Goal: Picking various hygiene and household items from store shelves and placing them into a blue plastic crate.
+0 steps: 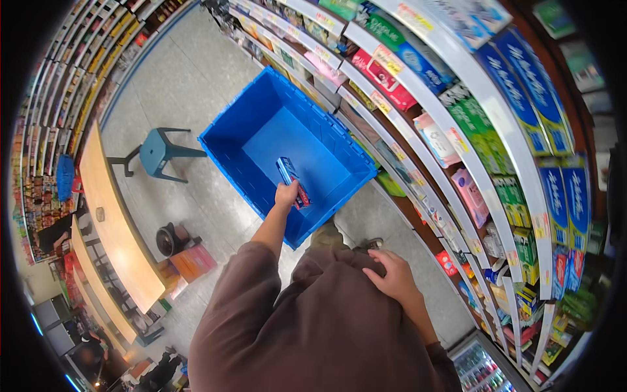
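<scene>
My left hand (285, 195) reaches into a large blue plastic crate (245, 186) and grips slim toothpaste boxes (285, 171) coloured blue, silver and red. They look like two boxes held together, partly covered by the fingers. Bare blue floor of the crate shows around them. My right hand (393, 277) hovers in front of my brown top, fingers loosely spread and nothing in them. Nearest to it are my own clothing and the lower shelves on the right.
Shelves (450, 130) packed with boxed and bagged goods curve along the right side. A blue-green stool (159, 153) stands left of the crate. Further left are a long wooden counter (121, 228), a black round bin (171, 240) and an orange box (194, 261).
</scene>
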A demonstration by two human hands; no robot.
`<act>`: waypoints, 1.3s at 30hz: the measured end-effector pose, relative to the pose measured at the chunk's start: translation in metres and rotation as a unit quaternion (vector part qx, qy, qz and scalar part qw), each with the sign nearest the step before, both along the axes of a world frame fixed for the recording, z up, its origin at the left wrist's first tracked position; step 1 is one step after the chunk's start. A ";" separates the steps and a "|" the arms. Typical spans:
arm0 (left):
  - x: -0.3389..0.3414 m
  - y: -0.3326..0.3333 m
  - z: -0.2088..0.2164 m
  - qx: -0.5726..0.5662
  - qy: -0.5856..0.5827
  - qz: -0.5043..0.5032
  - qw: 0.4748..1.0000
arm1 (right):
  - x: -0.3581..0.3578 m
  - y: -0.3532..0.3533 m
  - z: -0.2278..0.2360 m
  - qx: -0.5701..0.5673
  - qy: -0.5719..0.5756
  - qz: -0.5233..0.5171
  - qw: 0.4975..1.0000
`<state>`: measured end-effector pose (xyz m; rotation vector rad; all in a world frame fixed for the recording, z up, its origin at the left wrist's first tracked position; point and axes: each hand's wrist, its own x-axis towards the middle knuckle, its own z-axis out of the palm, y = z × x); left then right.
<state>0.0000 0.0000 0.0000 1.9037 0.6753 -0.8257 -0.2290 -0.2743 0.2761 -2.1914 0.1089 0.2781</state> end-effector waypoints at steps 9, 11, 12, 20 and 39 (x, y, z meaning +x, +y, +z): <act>0.000 0.021 -0.174 0.106 0.124 0.137 0.977 | 0.034 0.029 -0.034 -0.089 0.136 -0.065 0.985; -0.003 0.007 -0.177 0.112 0.153 0.136 0.973 | 0.031 0.033 -0.040 -0.087 0.176 -0.082 0.977; -0.004 0.011 -0.186 0.123 0.166 0.144 0.968 | 0.033 0.036 -0.044 -0.085 0.182 -0.077 0.977; 0.006 -0.011 -0.198 0.184 0.218 0.119 0.951 | 0.037 0.048 -0.072 -0.077 0.217 -0.081 0.970; -0.024 0.034 -0.196 0.329 -0.009 -0.540 0.775 | 0.020 0.062 -0.070 -0.070 0.189 -0.103 0.974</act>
